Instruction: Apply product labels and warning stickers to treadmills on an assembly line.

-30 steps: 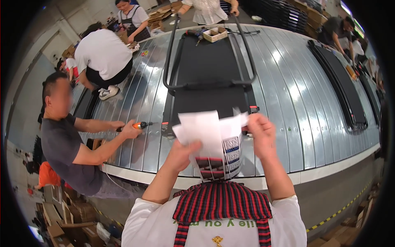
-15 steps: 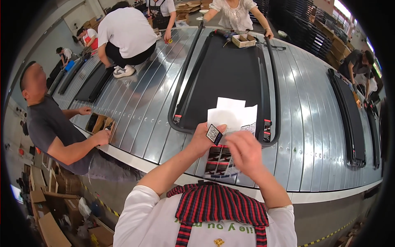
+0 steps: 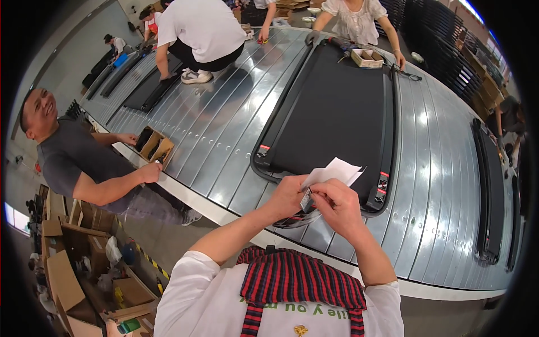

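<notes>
In front of me my left hand (image 3: 287,201) is closed on folded white paper sheets (image 3: 338,170) and a dark sticker sheet (image 3: 295,221), which hangs below the fingers. A small label with a square code (image 3: 306,199) sticks up between my hands. The thumb and fingertips of my right hand (image 3: 341,206) pinch together at this label's right edge. Just beyond lies a large black panel (image 3: 331,106) with a black rounded frame (image 3: 259,147) around it. Red-and-black stickers (image 3: 382,185) mark the near corners; the panel's near edge is partly hidden by my hands and the paper.
A ribbed metal table (image 3: 219,135) carries more black panels (image 3: 487,191) on both sides. A small open box (image 3: 368,58) rests on the panel's far end. At left a co-worker (image 3: 84,163) holds a parts box (image 3: 154,147); another co-worker (image 3: 205,33) crouches on the table.
The paper has folded over and tilted. My right fingers, blurred and apart before, now pinch the label. Across the table, the frame has come down closer around the panel. My view has shifted left.
</notes>
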`<control>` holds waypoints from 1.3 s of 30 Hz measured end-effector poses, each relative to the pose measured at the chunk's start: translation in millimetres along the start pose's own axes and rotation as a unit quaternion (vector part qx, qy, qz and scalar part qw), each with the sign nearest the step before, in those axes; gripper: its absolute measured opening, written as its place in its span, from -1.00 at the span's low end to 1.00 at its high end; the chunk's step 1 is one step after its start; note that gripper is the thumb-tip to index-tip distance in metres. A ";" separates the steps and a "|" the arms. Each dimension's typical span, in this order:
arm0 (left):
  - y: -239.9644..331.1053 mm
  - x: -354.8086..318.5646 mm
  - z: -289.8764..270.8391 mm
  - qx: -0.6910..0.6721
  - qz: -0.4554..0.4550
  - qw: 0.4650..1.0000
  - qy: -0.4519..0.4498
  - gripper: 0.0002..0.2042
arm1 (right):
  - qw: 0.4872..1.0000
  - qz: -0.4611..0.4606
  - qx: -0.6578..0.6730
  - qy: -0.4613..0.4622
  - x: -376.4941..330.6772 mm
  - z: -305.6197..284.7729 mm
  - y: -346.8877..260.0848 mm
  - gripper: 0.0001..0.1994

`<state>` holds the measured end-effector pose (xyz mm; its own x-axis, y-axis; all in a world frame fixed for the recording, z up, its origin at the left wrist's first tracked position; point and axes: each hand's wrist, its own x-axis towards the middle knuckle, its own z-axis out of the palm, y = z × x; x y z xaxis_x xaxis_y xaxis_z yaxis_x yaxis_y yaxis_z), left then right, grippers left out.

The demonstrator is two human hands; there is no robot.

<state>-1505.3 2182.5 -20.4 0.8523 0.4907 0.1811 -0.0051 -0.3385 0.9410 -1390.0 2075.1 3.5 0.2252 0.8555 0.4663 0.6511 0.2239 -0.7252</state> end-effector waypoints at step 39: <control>-261.5 64.3 -234.9 0.327 0.102 0.865 -0.367 -0.91 | 0.770 0.576 0.266 0.067 149.0 217.3 191.9 -0.89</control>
<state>-1572.0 2491.2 -187.7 0.9722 -0.1937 -0.1313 -0.1029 -0.8577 0.5037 -1388.9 2347.0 -176.3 0.5269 0.5821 -0.6193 -0.4177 -0.4572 -0.7852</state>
